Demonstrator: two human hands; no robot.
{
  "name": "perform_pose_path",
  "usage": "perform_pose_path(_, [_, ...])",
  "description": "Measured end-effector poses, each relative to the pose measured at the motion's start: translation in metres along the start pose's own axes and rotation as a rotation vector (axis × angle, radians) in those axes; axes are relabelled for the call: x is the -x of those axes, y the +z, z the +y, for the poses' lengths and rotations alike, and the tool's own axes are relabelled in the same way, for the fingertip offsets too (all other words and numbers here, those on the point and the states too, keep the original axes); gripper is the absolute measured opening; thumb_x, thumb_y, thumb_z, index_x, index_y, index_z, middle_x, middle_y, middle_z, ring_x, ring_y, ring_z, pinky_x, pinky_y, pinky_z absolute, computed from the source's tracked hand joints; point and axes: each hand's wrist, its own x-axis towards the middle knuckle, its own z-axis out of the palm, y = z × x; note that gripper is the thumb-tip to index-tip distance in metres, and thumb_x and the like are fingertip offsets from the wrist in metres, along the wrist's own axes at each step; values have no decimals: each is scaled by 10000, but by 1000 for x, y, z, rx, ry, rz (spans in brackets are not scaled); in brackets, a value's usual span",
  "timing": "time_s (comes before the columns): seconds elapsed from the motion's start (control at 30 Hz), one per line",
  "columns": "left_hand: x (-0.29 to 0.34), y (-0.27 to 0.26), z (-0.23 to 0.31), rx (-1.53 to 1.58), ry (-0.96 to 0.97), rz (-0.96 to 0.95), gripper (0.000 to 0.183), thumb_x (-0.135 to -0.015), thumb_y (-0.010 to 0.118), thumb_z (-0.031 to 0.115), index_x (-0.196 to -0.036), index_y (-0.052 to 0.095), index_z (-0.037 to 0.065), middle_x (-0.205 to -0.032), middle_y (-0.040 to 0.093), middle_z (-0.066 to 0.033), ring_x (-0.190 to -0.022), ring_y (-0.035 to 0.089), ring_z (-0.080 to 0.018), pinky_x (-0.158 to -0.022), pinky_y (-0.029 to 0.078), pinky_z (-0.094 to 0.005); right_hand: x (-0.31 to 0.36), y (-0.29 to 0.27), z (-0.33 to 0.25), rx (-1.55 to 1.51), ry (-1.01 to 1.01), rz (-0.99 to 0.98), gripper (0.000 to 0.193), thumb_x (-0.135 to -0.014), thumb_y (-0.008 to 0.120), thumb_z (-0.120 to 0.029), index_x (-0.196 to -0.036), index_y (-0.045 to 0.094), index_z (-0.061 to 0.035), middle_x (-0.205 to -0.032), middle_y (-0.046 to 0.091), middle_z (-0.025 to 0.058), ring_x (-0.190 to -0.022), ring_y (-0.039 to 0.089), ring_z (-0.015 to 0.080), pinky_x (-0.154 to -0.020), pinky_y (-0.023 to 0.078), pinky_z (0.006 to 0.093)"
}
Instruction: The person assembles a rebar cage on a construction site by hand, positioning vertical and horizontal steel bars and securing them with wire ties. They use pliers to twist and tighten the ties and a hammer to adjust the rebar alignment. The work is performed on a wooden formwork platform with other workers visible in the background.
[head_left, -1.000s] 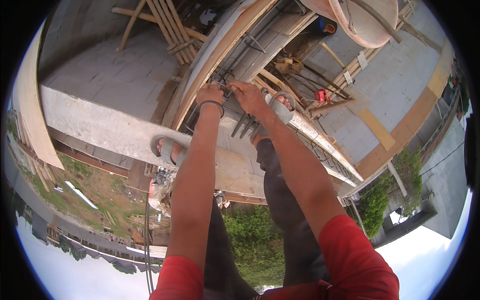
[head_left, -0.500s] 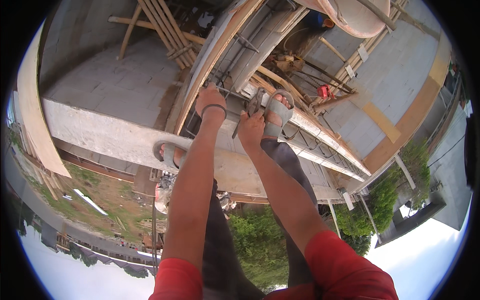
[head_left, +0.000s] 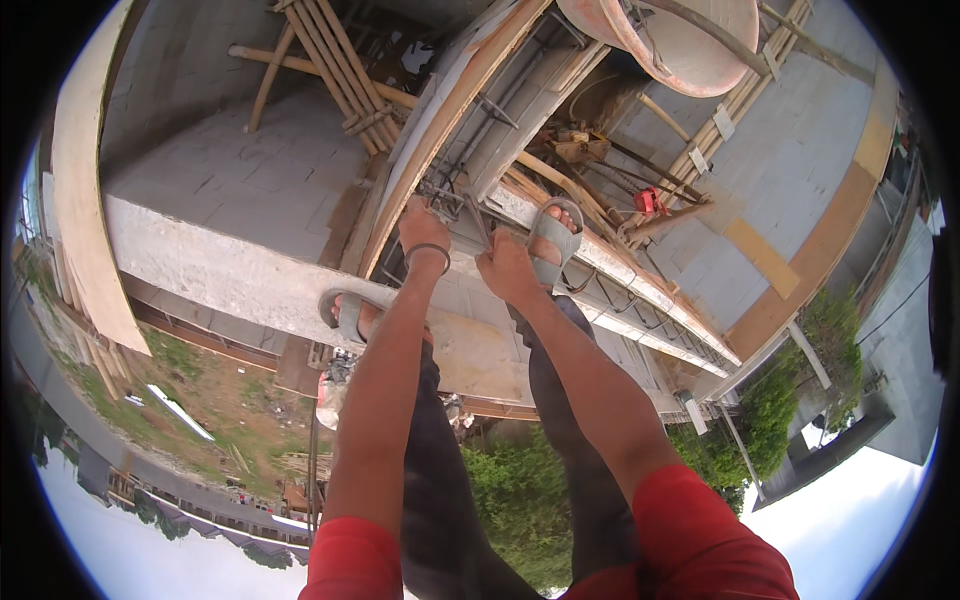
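The person's left hand [head_left: 418,228] is bent closely over the steel bars [head_left: 443,192] in the narrow trough, at its wooden side board [head_left: 440,130]; the fingers are mostly hidden, so I cannot tell whether they grip a bar or only rest on it. The right hand [head_left: 507,263] is closed around a dark metal hand tool [head_left: 478,220], probably pincers, and the two hands are apart, with a small gap between them. Half a second ago this tool was beside the right foot, pointing away from the bars; now it is tilted toward the left hand and its far end is near the steel, so it seems to be in reach of the bars again. The joint of the bars lies ahead of both hands, nearer to the left one. Just beside the right hand is the right sandal [head_left: 553,245], and the left sandal [head_left: 350,315] stands on the pale concrete beam [head_left: 220,250]. Farther out, bamboo poles [head_left: 335,70] are at the upper left, and a pinkish basin [head_left: 700,60] is at the upper right.
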Motion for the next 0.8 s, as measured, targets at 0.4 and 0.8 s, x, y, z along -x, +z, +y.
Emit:
perform_pose_path(0.4, [-14,20,-45,168,343,-1,384,-875,502,84,-1250,588,93,-864,664,-236,-789,653,-375,-715,510,-451,-49,-23,-83,156,331,-544,346,-797,515,-107,-1023,598,142,-997,622,349,-938,647,435,-761,517,456])
perform_pose_path(0.8, [-20,0,-41,898,-295,-603,530,-925,413,88,-1437,367,219,-681,522,-14,-505,414,-99,-424,318,-262,-39,1,-31,-38,297,-276,235,-828,525,-137,-945,590,57,-842,636,241,-720,629,331,-640,483,417])
